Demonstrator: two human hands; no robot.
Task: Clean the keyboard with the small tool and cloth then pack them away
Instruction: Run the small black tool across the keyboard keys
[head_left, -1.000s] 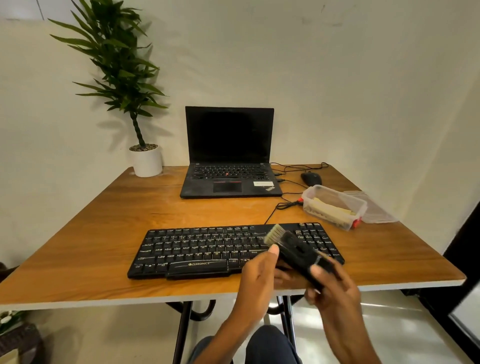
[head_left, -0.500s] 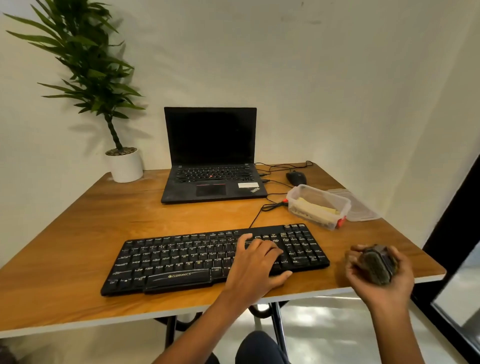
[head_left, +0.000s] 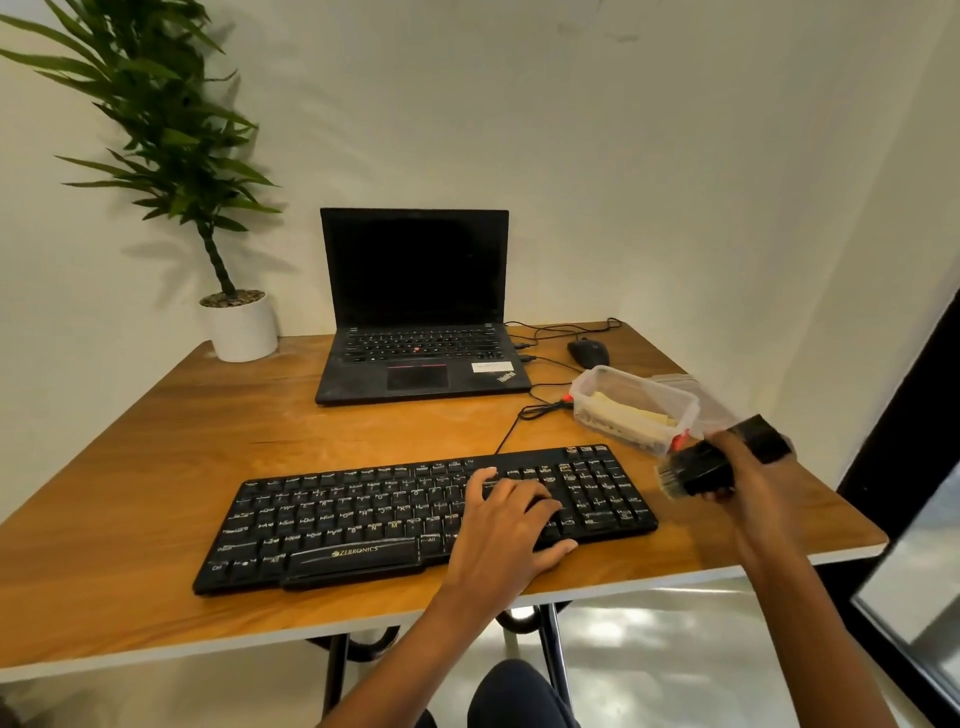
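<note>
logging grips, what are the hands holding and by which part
Right hand grips the black brush tool round its body, bristles free. Left hand holds nothing, resting on the keyboard.

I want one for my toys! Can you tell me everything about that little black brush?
The small cleaning brush is black and blocky, plastic-looking, with pale bristles at the end facing the keyboard. It looks blurred. The right hand curls round its middle, holding it above the right side of the table, near the clear plastic container. Only that hand touches it.
</note>
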